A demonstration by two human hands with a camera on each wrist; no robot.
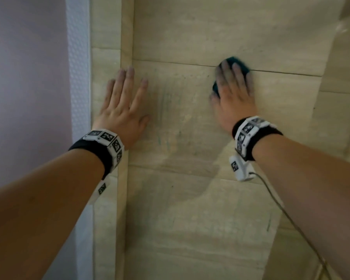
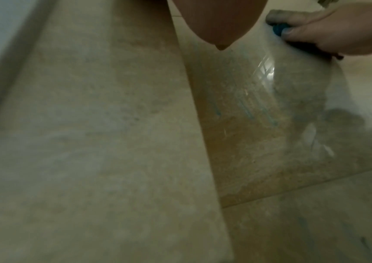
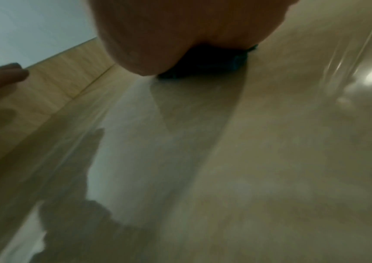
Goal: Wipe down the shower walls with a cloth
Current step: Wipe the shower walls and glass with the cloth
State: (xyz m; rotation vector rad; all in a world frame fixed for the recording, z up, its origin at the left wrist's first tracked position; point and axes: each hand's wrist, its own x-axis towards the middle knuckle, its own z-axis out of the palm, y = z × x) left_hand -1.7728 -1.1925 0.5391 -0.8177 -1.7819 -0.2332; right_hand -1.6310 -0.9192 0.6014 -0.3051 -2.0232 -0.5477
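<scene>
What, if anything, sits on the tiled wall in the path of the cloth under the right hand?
Nothing visible does. The right hand presses the teal cloth flat on the beige shower wall, and the tile above, below and right of it is bare. The left hand lies flat on the same wall to the left, well apart from the cloth.
</scene>
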